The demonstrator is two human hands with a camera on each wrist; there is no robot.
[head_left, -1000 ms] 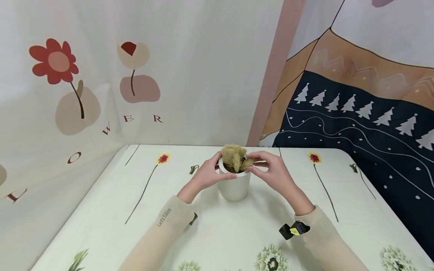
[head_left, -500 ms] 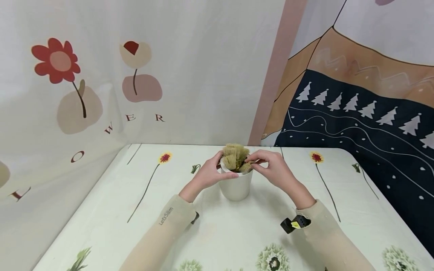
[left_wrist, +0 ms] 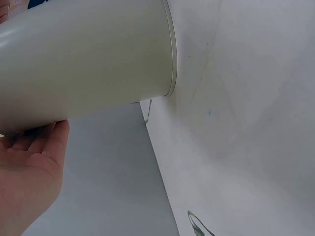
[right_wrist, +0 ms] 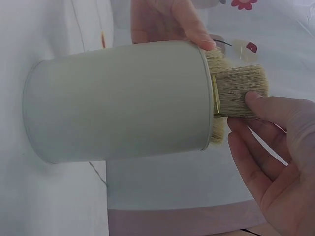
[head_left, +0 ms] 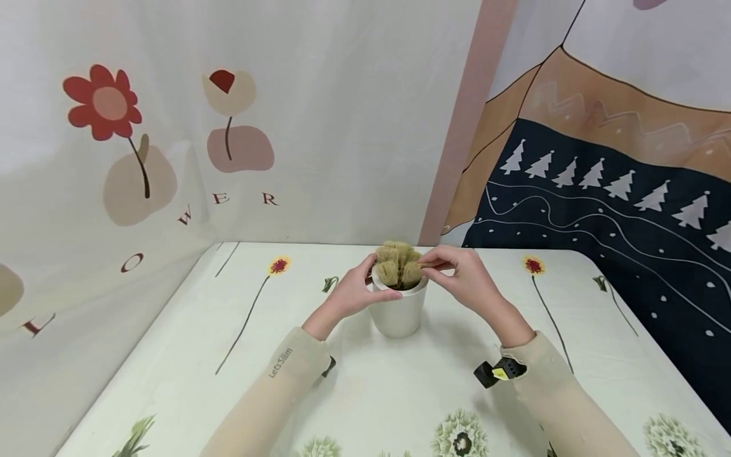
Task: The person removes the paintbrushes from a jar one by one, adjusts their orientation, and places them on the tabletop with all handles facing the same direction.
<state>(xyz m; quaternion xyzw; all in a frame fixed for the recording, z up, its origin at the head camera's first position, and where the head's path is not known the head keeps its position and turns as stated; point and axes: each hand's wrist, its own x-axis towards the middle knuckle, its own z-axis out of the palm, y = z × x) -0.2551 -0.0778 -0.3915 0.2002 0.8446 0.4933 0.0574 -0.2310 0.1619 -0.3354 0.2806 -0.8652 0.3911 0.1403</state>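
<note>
A white cylindrical pot stands upright on the table, with several pale-bristled paintbrushes in it, bristles up. My left hand grips the pot near its rim, thumb along the near side and fingers round the far side; the left wrist view has those fingers on the pot wall. At the right of the rim, my right hand pinches a flat paintbrush by its bristles between thumb and fingers. Its brass-coloured band shows just above the rim in the right wrist view; its handle is hidden inside the pot.
The table has a white cloth printed with flowers. Behind it hangs a pale curtain with printed flowers and letters, and at the right a dark printed cloth. A wrist camera sits at the right cuff.
The pinched brush has gone from leaning over the right side of the rim to more upright beside the others. My right hand has shifted slightly; the left keeps its grip on the pot.
</note>
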